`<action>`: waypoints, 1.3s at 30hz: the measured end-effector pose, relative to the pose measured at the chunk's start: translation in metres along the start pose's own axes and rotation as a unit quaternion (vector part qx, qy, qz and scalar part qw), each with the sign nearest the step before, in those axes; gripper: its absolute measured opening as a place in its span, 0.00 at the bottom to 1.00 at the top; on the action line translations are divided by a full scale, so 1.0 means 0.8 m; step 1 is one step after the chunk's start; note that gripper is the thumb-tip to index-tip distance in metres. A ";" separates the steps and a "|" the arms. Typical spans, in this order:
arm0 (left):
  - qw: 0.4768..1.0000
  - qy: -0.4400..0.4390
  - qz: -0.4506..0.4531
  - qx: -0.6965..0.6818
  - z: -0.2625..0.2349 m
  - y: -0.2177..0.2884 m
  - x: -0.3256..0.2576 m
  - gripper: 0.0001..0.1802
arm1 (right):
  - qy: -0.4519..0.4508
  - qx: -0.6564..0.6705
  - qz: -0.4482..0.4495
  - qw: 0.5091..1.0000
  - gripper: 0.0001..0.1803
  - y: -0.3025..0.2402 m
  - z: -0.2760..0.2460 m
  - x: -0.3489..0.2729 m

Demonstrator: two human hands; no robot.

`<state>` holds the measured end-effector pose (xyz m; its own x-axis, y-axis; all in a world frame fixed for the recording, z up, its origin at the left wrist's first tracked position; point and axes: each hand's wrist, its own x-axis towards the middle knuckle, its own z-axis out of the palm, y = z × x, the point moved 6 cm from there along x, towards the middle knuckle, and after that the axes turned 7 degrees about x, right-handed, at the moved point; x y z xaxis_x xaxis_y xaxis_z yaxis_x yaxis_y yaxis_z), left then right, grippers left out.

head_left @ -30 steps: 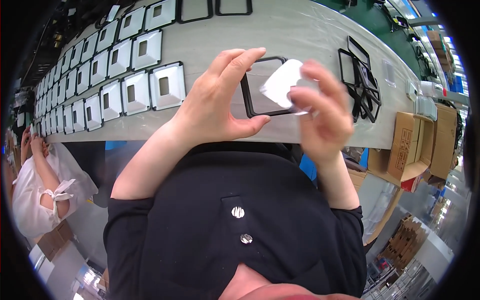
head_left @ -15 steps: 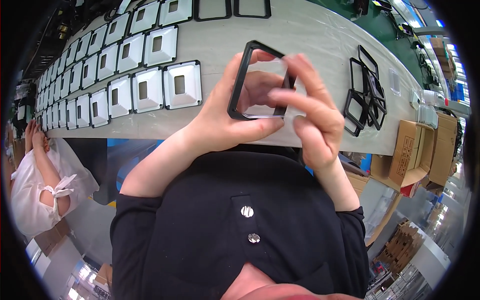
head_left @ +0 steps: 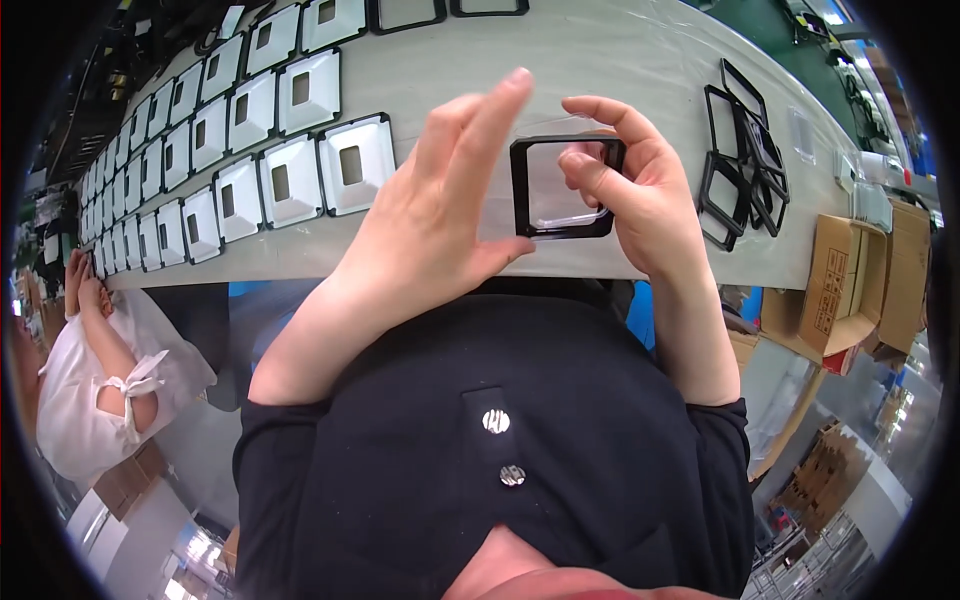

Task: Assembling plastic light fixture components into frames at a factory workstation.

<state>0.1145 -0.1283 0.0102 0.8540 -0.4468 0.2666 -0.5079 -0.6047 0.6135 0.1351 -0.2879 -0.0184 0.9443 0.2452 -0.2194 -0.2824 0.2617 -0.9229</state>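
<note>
Over the near side of the table, my right hand (head_left: 650, 185) grips a black rectangular frame (head_left: 517, 190) by its right side, the thumb reaching across the opening. A clear plastic piece (head_left: 560, 219) shows inside the frame, and a transparent edge stands above its top. My left hand (head_left: 430, 205) is spread beside the frame, fingers stretched up and away. Its thumb tip lies close to the frame's lower left corner; whether it touches I cannot tell.
Rows of white trays in black frames (head_left: 357, 165) cover the table's left. Bare black frames (head_left: 722, 200) lie heaped at right, near a clear sheet (head_left: 802, 135). Two more frames (head_left: 490, 12) lie at the far edge. Cardboard boxes (head_left: 845, 285) stand right; a person in white (head_left: 110, 370) sits left.
The frame has passed from my left hand's grip to my right hand and turned to face me more squarely. My left hand has opened and let go.
</note>
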 end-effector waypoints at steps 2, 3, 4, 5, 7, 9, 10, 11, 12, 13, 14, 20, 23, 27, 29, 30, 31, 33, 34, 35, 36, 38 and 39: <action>0.998 0.007 0.058 -0.023 -0.003 0.006 0.004 0.62 | -0.006 0.004 0.015 1.000 0.23 -0.002 0.004 0.002; 0.992 0.013 0.118 -0.048 -0.005 0.016 0.003 0.60 | -0.019 0.026 0.011 0.999 0.24 -0.003 0.005 0.003; 0.990 0.019 0.126 -0.053 -0.005 0.020 0.002 0.58 | -0.031 0.047 0.007 0.998 0.24 -0.005 0.006 0.004; 0.990 0.018 0.126 -0.052 -0.004 0.019 0.001 0.58 | -0.025 0.046 0.005 0.999 0.25 -0.006 0.008 0.003; 0.991 0.055 0.108 -0.057 -0.008 0.012 0.000 0.58 | -0.028 0.048 0.012 0.998 0.25 -0.008 0.010 0.002; 0.992 0.061 0.087 -0.067 -0.011 0.010 0.001 0.58 | -0.030 0.051 0.022 0.998 0.25 -0.005 0.012 0.000; 0.991 0.076 0.100 -0.046 -0.013 0.010 0.001 0.58 | -0.035 0.084 0.028 0.995 0.25 -0.003 0.012 -0.001; 0.989 0.091 0.113 -0.023 -0.016 0.010 0.001 0.58 | -0.041 0.117 0.033 0.992 0.24 -0.001 0.014 -0.001; 0.989 0.089 0.112 -0.023 -0.016 0.008 0.000 0.58 | -0.046 0.160 0.057 0.984 0.25 -0.001 0.014 -0.001; 0.990 0.081 0.106 -0.044 -0.015 0.005 0.000 0.59 | -0.046 0.162 0.058 0.984 0.25 -0.002 0.017 -0.002; 0.990 0.074 0.099 -0.066 -0.013 0.003 0.001 0.60 | -0.041 0.187 0.065 0.979 0.26 -0.003 0.018 -0.002; 0.986 0.084 0.097 -0.108 -0.014 0.004 0.000 0.63 | -0.002 0.116 0.027 0.993 0.28 -0.008 0.021 -0.002; 0.985 0.086 0.095 -0.117 -0.016 0.003 -0.001 0.64 | -0.029 0.148 0.028 0.988 0.27 -0.007 0.021 -0.003; 0.984 0.092 0.105 -0.113 -0.019 0.004 -0.001 0.64 | -0.027 0.154 0.033 0.987 0.27 -0.008 0.024 -0.005; 0.986 0.092 0.098 -0.102 -0.019 0.004 -0.001 0.64 | -0.033 0.162 0.028 0.986 0.27 -0.009 0.027 -0.005; 0.986 0.092 0.098 -0.103 -0.019 0.004 -0.001 0.64 | -0.032 0.162 0.028 0.986 0.27 -0.009 0.027 -0.005; 0.985 0.091 0.099 -0.104 -0.020 0.005 0.000 0.64 | -0.029 0.152 0.025 0.988 0.27 -0.010 0.026 -0.006; 0.985 0.090 0.101 -0.107 -0.019 0.005 0.000 0.64 | -0.025 0.142 0.022 0.989 0.27 -0.010 0.026 -0.006; 0.984 0.093 0.108 -0.105 -0.018 0.005 0.000 0.64 | -0.022 0.130 0.016 0.991 0.27 -0.011 0.024 -0.006; 0.983 0.095 0.116 -0.104 -0.016 0.006 -0.001 0.63 | -0.019 0.117 0.011 0.993 0.28 -0.011 0.023 -0.005; 0.983 0.094 0.116 -0.106 -0.015 0.005 -0.001 0.63 | -0.017 0.117 0.012 0.993 0.28 -0.011 0.022 -0.004; 0.986 0.084 0.095 -0.111 -0.012 0.000 -0.003 0.62 | -0.015 0.078 0.015 0.997 0.29 -0.010 0.022 -0.001; 0.985 0.083 0.095 -0.114 -0.008 -0.003 -0.003 0.62 | -0.012 0.039 0.005 0.999 0.29 -0.007 0.019 0.003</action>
<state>0.1144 -0.1213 0.0129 0.7626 -0.4119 0.4988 -0.6376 -0.3485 0.6870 0.1361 -0.2745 -0.0088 0.9372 0.2703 -0.2205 -0.3053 0.3301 -0.8932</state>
